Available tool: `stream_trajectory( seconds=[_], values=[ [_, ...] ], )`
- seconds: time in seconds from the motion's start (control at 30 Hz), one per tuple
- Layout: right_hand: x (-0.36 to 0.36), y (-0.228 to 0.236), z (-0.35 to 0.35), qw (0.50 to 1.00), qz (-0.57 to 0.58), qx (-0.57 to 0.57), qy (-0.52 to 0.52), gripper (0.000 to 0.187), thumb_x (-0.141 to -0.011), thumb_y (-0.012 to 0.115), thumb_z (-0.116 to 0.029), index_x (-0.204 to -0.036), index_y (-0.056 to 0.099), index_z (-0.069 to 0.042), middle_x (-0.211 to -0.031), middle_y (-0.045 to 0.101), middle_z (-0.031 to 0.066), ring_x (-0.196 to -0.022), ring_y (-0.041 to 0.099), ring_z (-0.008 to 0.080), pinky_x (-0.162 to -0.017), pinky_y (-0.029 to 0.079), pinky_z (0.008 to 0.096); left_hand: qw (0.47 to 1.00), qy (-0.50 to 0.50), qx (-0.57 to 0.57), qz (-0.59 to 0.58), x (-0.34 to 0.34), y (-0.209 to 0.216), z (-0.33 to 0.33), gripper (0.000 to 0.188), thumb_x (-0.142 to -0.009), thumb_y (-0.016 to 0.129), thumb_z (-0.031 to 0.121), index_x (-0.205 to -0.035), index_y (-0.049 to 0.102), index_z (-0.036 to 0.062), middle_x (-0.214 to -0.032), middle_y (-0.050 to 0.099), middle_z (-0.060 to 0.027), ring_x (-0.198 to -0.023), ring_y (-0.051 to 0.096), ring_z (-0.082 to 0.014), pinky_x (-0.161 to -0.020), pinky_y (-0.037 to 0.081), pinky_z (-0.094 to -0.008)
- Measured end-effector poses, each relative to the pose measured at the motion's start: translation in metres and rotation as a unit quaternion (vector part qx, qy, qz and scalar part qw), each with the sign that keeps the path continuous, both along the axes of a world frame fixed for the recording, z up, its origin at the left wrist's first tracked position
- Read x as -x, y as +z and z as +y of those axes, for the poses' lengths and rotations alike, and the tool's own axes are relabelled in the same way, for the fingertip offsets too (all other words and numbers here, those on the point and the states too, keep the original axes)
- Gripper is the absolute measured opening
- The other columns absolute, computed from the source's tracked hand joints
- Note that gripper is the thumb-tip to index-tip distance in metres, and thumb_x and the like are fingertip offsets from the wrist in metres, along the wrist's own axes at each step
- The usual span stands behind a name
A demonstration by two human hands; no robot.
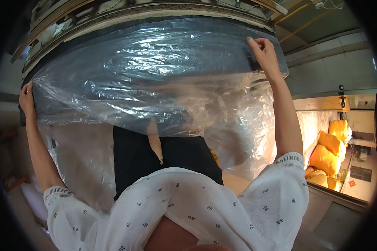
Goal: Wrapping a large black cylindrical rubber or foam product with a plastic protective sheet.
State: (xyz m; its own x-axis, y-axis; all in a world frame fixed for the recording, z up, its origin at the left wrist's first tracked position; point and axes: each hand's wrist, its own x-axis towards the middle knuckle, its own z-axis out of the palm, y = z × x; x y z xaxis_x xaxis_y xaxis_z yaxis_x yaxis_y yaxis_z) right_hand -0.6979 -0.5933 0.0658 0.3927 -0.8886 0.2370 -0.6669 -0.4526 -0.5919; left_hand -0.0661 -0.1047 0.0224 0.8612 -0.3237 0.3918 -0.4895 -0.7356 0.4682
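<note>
Overhead, spanning nearly the whole width of the view: a broad sheet of clear, crinkled plastic film (146, 79), stretched taut over a dark slab-like panel (113, 62) and sagging in loose folds along its lower edge. Behind and beneath the film, partly veiled by it: a tall black garment or cloth (134, 163) hanging down the middle. Lower centre, filling the foreground: a white patterned blouse (205, 205) with lace-trimmed short sleeves, both bare arms raised wide apart. Far right, well apart from the work: a heap of yellow-orange sacks (329, 154) stacked beside a pale counter (360, 188). At the film's upper right corner: right hand (264, 52), fingers curled shut, pinching the plastic edge against the panel. At the far left edge of the film: left hand (27, 98), fingers closed round the bunched plastic there, gripping it at the panel's end.
</note>
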Motion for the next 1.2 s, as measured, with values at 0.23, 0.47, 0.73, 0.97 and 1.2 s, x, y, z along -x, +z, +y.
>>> stream_trajectory(
  seconds=[0.23, 0.47, 0.73, 0.97, 1.2],
  values=[
    [-0.011, -0.007, -0.024, 0.978, -0.032, -0.168, 0.119, 0.031, -0.078, 0.068, -0.031, -0.088, 0.063, -0.002, -0.078, 0.058, 0.0026, -0.070, 0.051, 0.0132, -0.069, 0.043, 0.0251, 0.995, -0.042, 0.080, 0.043, -0.007, -0.005, 0.011, 0.034, -0.086, 0.061, 0.035, -0.106, 0.067, 0.0082, -0.104, 0.065, -0.0046, -0.096, 0.057, -0.0145, -0.086, 0.040, -0.0248],
    [-0.062, -0.028, -0.031, 0.992, -0.076, 0.083, 0.063, 0.021, -0.079, 0.065, -0.026, -0.086, 0.067, -0.006, -0.075, 0.063, 0.0066, -0.069, 0.059, 0.0172, -0.065, 0.045, 0.0278, 0.973, -0.030, 0.223, 0.047, 0.009, 0.008, 0.021, 0.032, -0.087, 0.062, 0.026, -0.109, 0.065, 0.0030, -0.109, 0.063, -0.0036, -0.098, 0.055, -0.0109, -0.088, 0.040, -0.0233],
    [-0.085, -0.024, -0.019, 0.993, -0.050, 0.091, 0.050, 0.025, -0.079, 0.066, -0.033, -0.085, 0.069, -0.008, -0.074, 0.066, 0.0062, -0.067, 0.061, 0.0182, -0.064, 0.046, 0.0292, 0.982, 0.018, 0.189, -0.019, 0.064, 0.084, 0.139, 0.033, -0.091, 0.056, 0.027, -0.114, 0.062, 0.0040, -0.111, 0.062, -0.0024, -0.102, 0.054, -0.0118, -0.091, 0.039, -0.0234],
    [-0.103, -0.024, -0.018, 0.994, 0.016, 0.097, 0.052, 0.025, -0.078, 0.065, -0.035, -0.090, 0.066, -0.013, -0.077, 0.066, 0.0064, -0.071, 0.062, 0.0253, -0.063, 0.046, 0.0359, 0.993, -0.037, 0.115, -0.009, 0.141, 0.099, 0.212, 0.024, -0.090, 0.058, 0.024, -0.100, 0.064, 0.0024, -0.097, 0.058, 0.0026, -0.086, 0.049, -0.0078, -0.082, 0.039, -0.0214],
    [-0.112, -0.019, -0.060, 0.959, -0.143, 0.175, 0.170, 0.020, -0.081, 0.063, -0.026, -0.091, 0.065, -0.009, -0.078, 0.062, 0.0064, -0.074, 0.058, 0.0192, -0.069, 0.045, 0.0296, 0.909, 0.041, 0.402, 0.102, 0.139, 0.038, 0.195, 0.028, -0.091, 0.056, 0.027, -0.115, 0.054, 0.0123, -0.109, 0.054, 0.0014, -0.102, 0.049, -0.0111, -0.081, 0.040, -0.0287]
  ],
)
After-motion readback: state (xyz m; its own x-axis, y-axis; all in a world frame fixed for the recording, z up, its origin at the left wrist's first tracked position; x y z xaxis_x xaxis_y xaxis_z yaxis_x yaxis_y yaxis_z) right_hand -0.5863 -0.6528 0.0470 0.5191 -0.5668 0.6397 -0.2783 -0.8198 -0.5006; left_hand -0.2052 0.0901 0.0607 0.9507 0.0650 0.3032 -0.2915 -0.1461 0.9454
